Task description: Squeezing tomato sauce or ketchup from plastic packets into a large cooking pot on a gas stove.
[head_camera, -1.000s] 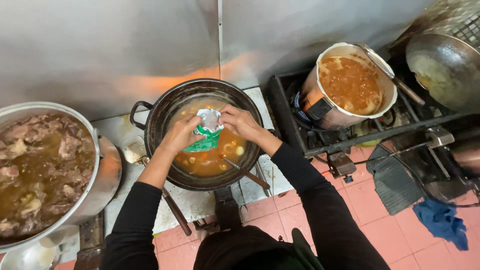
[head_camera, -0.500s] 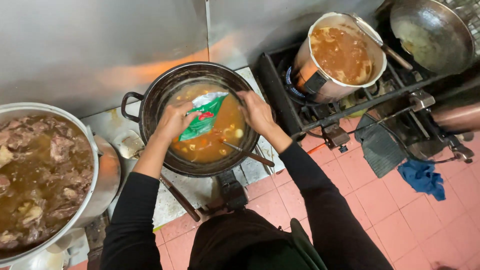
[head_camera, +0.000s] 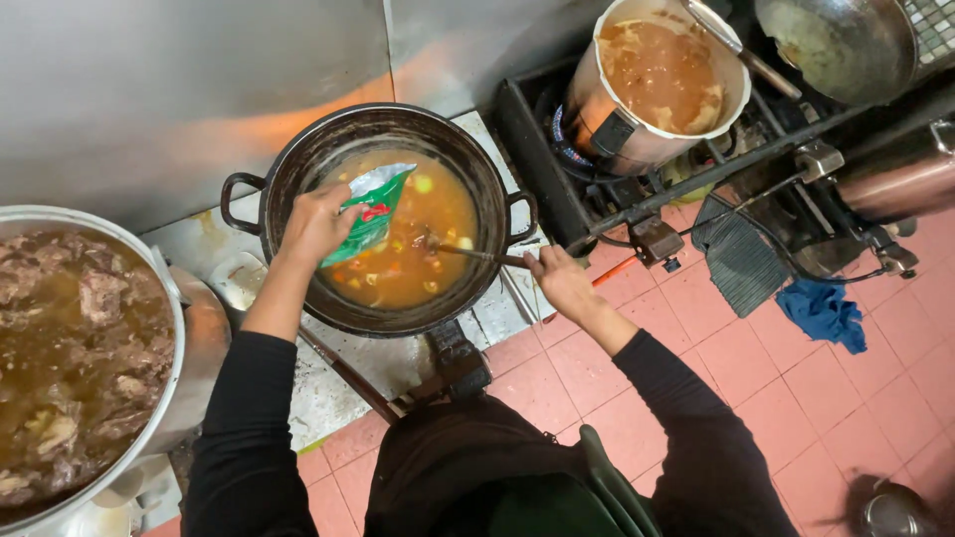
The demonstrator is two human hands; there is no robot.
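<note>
A green packet (head_camera: 368, 214) hangs tilted over the black pot (head_camera: 298, 164), its torn silver mouth pointing up and away, so whatever leaves it falls into the orange broth (head_camera: 438, 214) and not on the metal desk (head_camera: 328, 398). The left hand (head_camera: 316, 224) is closed on the packet's lower edge, thumb on top and fingers curled under, with the wrist bent over the near rim and the forearm reaching up from the black sleeve. A ladle handle (head_camera: 477, 255) lies across the broth, bowl end sunk among floating vegetable bits, handle slanting toward the pot's right side. The right hand (head_camera: 562, 283) is wrapped around that handle's outer end just beyond the rim, knuckles up, elbow bent out to the right; the grip low and outside the pot keeps the fingers clear of the hot liquid. To the left stands a large steel pot of meat stock (head_camera: 80, 338). To the right, a tall steel pot of sauce (head_camera: 662, 75) sits on the burner beside a wok (head_camera: 836, 45); a blue rag (head_camera: 821, 313) lies on the tiled floor.
</note>
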